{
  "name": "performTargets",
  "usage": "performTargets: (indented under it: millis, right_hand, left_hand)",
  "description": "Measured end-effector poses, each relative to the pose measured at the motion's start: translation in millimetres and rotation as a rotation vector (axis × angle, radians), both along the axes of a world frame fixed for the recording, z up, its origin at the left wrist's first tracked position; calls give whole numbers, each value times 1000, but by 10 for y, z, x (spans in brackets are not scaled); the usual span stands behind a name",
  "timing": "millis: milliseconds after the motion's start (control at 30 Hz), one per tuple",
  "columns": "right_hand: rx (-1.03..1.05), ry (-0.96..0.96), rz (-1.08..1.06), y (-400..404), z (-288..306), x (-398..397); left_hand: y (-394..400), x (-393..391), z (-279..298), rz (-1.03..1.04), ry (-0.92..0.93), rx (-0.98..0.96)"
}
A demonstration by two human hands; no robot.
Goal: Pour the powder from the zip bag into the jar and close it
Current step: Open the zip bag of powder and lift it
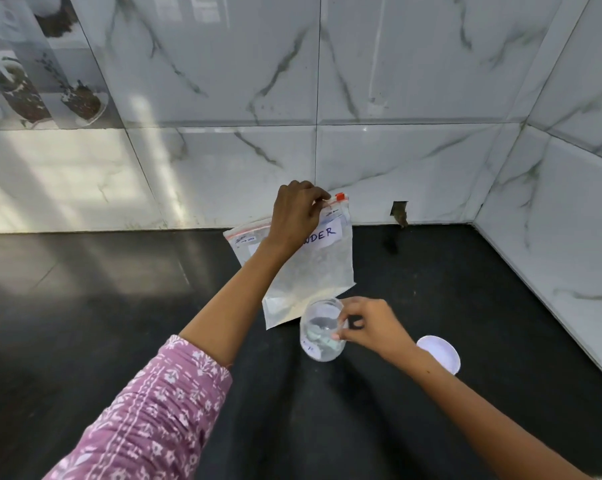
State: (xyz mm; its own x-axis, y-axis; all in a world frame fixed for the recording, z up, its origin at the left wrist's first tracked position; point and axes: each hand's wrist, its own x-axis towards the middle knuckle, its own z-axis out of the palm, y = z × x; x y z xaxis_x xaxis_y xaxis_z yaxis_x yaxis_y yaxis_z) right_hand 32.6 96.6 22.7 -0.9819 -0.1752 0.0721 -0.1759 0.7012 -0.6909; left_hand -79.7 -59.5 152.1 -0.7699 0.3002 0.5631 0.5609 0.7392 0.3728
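A clear zip bag with a white label and an orange slider hangs upright over the black counter, pale powder gathered along its bottom edge. My left hand pinches the bag's top edge near the slider. Just in front of the bag stands a clear plastic jar, uncapped, with a label on its side. My right hand pinches the jar's rim on the right side. The jar's white lid lies flat on the counter to the right of the jar.
The black counter runs into a corner of marble-patterned wall tiles behind and to the right. A small notch sits in the back wall at counter level. Nothing else stands on the counter.
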Motion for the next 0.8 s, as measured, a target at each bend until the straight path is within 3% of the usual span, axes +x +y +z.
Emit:
performTargets:
  millis: [133, 367, 600, 800]
  right_hand:
    - [-19, 50, 65, -420, -79, -127]
    - [-116, 71, -44, -652, -212, -189]
    - [-779, -162, -643, -153, -324, -189]
    - [-1142, -276, -736, 290, -386, -170]
  left_hand:
    - [39, -23, 97, -7, 17, 41]
    - [154, -45, 163, -63, 42, 114]
    - [446, 16, 222, -178, 19, 217]
    - [694, 123, 245, -288, -41, 416]
